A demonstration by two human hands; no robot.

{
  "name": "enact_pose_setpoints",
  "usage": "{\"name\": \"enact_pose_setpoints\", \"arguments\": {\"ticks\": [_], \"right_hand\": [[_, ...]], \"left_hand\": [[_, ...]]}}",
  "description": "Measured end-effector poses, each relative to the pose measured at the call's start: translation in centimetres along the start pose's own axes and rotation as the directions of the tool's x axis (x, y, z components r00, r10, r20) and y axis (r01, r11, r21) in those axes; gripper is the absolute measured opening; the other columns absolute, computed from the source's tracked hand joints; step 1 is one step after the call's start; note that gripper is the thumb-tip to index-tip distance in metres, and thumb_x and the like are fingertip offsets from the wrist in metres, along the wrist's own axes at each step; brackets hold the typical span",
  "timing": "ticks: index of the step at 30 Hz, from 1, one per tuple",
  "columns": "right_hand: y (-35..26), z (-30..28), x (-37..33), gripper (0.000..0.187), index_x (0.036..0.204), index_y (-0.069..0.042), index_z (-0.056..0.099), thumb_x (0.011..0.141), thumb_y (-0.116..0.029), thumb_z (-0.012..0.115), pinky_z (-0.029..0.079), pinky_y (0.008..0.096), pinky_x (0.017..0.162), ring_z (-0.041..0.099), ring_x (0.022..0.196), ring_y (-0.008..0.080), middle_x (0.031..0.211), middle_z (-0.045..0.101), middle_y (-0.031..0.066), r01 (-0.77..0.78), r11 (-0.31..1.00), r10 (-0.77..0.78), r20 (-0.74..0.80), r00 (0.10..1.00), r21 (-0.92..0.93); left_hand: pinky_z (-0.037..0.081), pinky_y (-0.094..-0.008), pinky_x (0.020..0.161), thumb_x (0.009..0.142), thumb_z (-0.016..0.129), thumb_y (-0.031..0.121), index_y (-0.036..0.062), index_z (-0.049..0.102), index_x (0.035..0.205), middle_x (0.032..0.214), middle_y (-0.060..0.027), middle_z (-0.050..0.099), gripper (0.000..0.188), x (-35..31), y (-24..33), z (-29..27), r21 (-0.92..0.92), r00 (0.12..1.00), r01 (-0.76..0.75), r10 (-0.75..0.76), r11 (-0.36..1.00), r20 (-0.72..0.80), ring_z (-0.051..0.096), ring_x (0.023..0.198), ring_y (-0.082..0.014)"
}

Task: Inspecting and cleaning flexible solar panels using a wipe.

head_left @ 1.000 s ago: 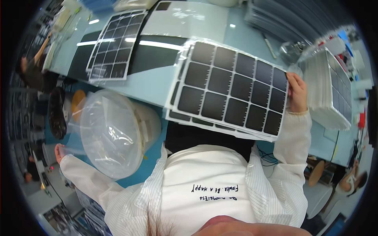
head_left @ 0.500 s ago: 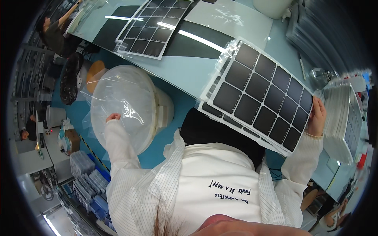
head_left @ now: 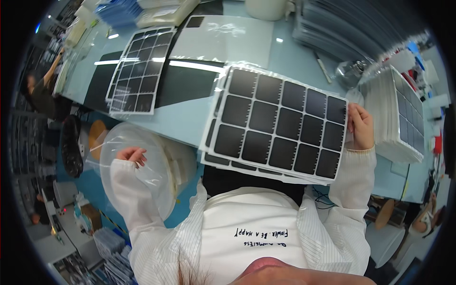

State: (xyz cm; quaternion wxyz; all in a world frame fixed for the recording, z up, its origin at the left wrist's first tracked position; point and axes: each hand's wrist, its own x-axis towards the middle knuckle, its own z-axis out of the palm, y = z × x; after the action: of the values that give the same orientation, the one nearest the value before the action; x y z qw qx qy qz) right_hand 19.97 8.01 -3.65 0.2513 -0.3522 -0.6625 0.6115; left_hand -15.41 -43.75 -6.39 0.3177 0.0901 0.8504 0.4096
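The sheets of dark squares (head_left: 280, 123), layered and slightly fanned, hung across the near edge of the worktop (head_left: 176, 119); whether they rested on it I could not tell. My right grip (head_left: 361, 126) grasped their right edge, with no hand at the left end, so I judged that a firm, flat pinch suited them best, to avoid creasing or slipping. My left grip (head_left: 132, 156) was released, fingers loosely bent, over the translucent bin (head_left: 186, 159) at left. A tall stack (head_left: 387, 114) stood just right.
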Motion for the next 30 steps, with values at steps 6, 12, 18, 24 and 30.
{"name": "enact_pose_setpoints", "arguments": {"ticks": [6,12,18,24,30], "right_hand": [[-4.4,0.7,-4.4,0.016,0.081,0.000,0.059,0.086,-0.015,0.056,0.028,0.0172,0.038,0.039,0.042,0.0029,0.060,0.053,0.0001,-0.177,0.969,0.200,0.121,0.972,-0.174],[-5.6,2.1,-6.4,0.014,0.078,0.001,0.061,0.083,-0.012,0.060,0.030,0.0179,0.040,0.041,0.043,0.0035,0.057,0.054,0.0002,-0.137,0.952,0.187,0.164,0.969,-0.273],[-5.0,3.6,-6.1,0.013,0.073,0.004,0.059,0.081,-0.007,0.061,0.032,0.0183,0.042,0.045,0.046,0.0039,0.057,0.054,0.0012,0.141,0.928,-0.071,0.207,0.976,-0.344],[-6.1,3.5,-6.1,0.013,0.073,0.002,0.059,0.082,-0.007,0.060,0.032,0.0175,0.040,0.045,0.045,0.0035,0.056,0.054,0.0006,-0.119,0.969,0.161,0.192,0.968,-0.215],[-5.8,2.6,-6.6,0.016,0.069,0.000,0.056,0.083,-0.008,0.058,0.029,0.0177,0.039,0.042,0.041,0.0036,0.057,0.052,0.0010,-0.137,0.989,0.143,0.169,0.975,-0.051]], "left_hand": [[0.041,-0.0204,0.053,0.084,0.056,0.013,0.0032,0.057,0.072,0.065,-0.0021,0.055,0.015,0.0,14.1,7.8,0.061,0.877,-0.472,0.461,0.880,0.133,0.051,0.058,-0.0077],[0.037,-0.0242,0.051,0.085,0.055,0.015,-0.0002,0.052,0.068,0.061,-0.0060,0.050,0.023,1.6,19.3,13.7,0.305,0.832,-0.550,0.478,0.778,0.281,0.047,0.055,-0.0092],[0.033,-0.0262,0.049,0.087,0.051,0.016,-0.0008,0.044,0.063,0.055,-0.0054,0.041,0.031,3.7,18.7,14.3,0.137,0.760,-0.625,0.559,0.769,0.333,0.039,0.052,-0.0111],[0.028,-0.0245,0.045,0.086,0.052,0.014,0.0003,0.042,0.061,0.052,-0.0020,0.038,0.029,2.4,18.9,14.1,0.084,0.784,-0.598,0.560,0.797,0.268,0.035,0.049,-0.0077],[0.029,-0.0227,0.048,0.087,0.050,0.010,0.0024,0.045,0.062,0.058,-0.0003,0.045,0.026,2.3,19.4,13.3,-0.110,0.694,-0.602,0.587,0.791,0.418,0.036,0.051,-0.0067]]}}
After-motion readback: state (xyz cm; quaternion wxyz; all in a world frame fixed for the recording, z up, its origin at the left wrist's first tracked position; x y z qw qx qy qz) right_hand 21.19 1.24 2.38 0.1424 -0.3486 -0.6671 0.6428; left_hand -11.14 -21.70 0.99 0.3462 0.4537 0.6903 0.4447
